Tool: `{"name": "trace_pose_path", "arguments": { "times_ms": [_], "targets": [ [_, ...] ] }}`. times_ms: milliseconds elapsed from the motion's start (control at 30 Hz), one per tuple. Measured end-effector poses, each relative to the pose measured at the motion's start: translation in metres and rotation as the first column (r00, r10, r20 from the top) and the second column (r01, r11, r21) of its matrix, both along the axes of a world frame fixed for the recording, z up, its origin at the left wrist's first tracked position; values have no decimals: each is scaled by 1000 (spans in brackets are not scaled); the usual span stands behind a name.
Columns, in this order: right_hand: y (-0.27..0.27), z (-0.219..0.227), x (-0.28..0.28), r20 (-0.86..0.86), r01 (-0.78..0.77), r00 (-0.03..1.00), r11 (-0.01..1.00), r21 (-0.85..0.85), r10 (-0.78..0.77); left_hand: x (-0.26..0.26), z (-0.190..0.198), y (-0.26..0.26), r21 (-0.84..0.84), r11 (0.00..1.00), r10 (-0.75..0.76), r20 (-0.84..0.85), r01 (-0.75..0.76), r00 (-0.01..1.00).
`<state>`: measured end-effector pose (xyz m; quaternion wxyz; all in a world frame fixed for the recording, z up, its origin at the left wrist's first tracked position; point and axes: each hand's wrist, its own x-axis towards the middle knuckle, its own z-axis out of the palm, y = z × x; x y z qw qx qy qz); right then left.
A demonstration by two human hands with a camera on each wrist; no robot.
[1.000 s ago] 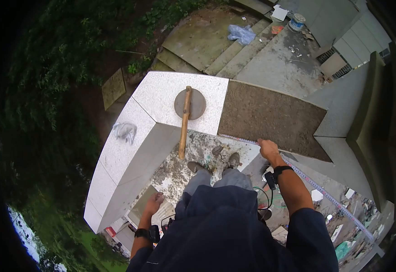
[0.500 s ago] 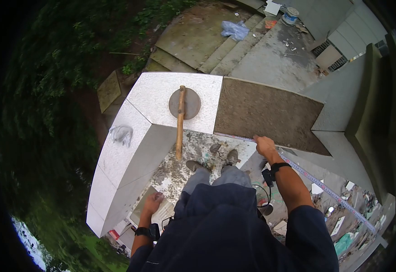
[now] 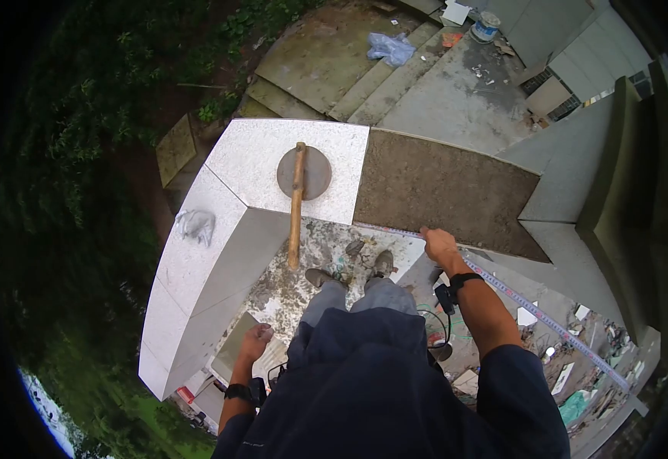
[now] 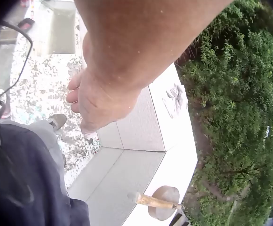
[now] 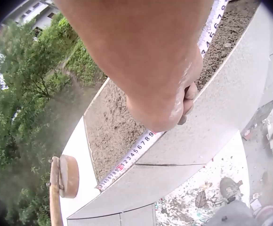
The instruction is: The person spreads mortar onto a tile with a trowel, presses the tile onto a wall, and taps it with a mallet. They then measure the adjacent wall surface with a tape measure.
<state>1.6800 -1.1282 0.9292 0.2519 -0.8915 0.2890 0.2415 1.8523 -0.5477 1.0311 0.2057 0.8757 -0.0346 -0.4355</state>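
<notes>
My right hand (image 3: 442, 246) grips the blade of a tape measure (image 3: 548, 321) at the inner edge of a wall top. In the right wrist view, the printed tape (image 5: 132, 157) runs along that edge beside a bed of mortar (image 3: 441, 180), its end near the white slab (image 3: 341, 153). Past my hand the blade stretches toward the lower right. A mallet (image 3: 295, 229) with a wooden handle and round head lies on the slab, handle overhanging. Low by my left side, my left hand (image 3: 256, 342) hangs with loosely curled fingers, holding nothing.
A crumpled clear plastic bag (image 3: 196, 226) lies on the left slab. Rubble (image 3: 578, 356) litters the ground at lower right. Beyond the wall are steps with a blue plastic bag (image 3: 392, 49) and a bucket (image 3: 485, 27). Dense bushes (image 3: 66, 168) border the left.
The head view has shifted, sliding the wall and mallet slightly left in the picture. My right hand keeps its place on the tape; the left stays hanging.
</notes>
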Motion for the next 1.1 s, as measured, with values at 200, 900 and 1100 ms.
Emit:
{"name": "trace_pose_path", "arguments": {
  "times_ms": [200, 900, 1100],
  "targets": [
    [-1, 1, 2, -26, -9, 1000, 1000, 2, 9, 3, -1, -6, 8, 1000, -19, -21, 20, 1000],
    [-1, 1, 0, 1, 0, 1000, 1000, 22, 0, -7, -7, -17, 23, 999, -44, -14, 44, 999],
    [0, 1, 2, -29, -33, 999, 999, -8, 32, -2, -11, -15, 19, 997, -78, -21, 78, 997]
  ]
}}
